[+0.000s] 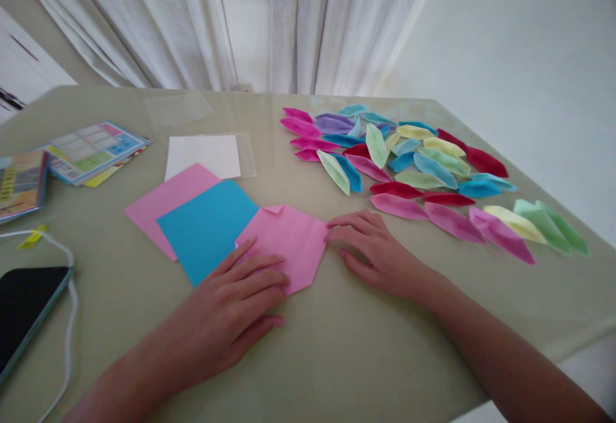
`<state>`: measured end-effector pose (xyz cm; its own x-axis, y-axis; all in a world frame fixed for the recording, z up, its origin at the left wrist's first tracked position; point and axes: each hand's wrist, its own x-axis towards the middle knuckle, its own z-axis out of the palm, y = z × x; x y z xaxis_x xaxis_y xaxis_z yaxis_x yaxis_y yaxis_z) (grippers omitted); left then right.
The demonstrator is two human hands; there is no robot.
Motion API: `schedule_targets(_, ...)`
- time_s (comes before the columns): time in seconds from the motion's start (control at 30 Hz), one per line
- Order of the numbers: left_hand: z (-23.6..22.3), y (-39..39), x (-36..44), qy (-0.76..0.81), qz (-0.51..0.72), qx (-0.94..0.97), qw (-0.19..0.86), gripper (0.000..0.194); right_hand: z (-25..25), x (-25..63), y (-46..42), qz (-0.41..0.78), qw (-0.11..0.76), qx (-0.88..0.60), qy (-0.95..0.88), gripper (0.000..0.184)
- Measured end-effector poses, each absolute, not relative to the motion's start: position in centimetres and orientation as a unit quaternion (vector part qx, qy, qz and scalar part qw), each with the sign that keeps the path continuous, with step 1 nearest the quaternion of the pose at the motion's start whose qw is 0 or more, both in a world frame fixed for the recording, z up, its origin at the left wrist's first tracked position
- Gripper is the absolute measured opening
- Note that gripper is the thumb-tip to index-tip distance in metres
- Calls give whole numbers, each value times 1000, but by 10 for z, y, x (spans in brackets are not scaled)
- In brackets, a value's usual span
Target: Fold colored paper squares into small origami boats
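Note:
A pink sheet of origami paper (293, 243) with its corners folded in lies on the table in front of me. A small folded flap stands out at its top edge. My left hand (248, 301) rests on the sheet's lower left part, its fingers stretched out and spread. At the sheet's right corner, the fingertips of my right hand (373, 250) touch the edge, the thumb held apart below. Partly under the pink sheet's left side lies a blue square sheet (206, 227), which overlaps another pink square (163, 205).
Several folded paper boat-like pieces (433, 163) in many colours spread across the right. Behind the squares lies a white sheet (203, 156) in a clear sleeve. To the left are booklets (99, 150), a phone (29, 310) and a white cable (72, 320). Curtains (308, 31) hang beyond the table.

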<state>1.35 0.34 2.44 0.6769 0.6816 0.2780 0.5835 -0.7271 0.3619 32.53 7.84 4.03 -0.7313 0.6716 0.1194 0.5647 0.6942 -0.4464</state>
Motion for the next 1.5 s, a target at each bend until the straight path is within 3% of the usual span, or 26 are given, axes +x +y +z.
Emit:
schedule_targets(0.3,13,11,11,377,228,896,56,18,43,317,66,187,145,-287,-928,21)
schedule_targets(0.57,17,8,16,376,231,896,55,27,29,307,51,154,148,-296,-931,25)
schedule_targets(0.67,20,2,30,357,255,897,53,20,32,305,48,167,142,-284,-934,26)
schedule_targets(0.8,20,-2,33,326,252,910,36,30,36,305,48,186,133,-248,-941,31)
schedule_targets(0.9,18,-1,30,353,240,904,36,23,35,304,49,173,124,-231,-949,40)
schedule_targets(1.0,16,-2,32,374,230,898,36,12,32,302,48,135,125,-225,-957,34)
schedule_targets(1.1,15,-4,36,357,213,909,36,15,29,298,46,103,136,-219,-961,26)
schedule_targets(1.37,11,-4,38,386,228,890,85,17,28,296,45,105,141,-220,-960,35)
schedule_targets(1.5,11,-3,41,377,227,893,94,10,23,294,42,90,146,-227,-959,28)
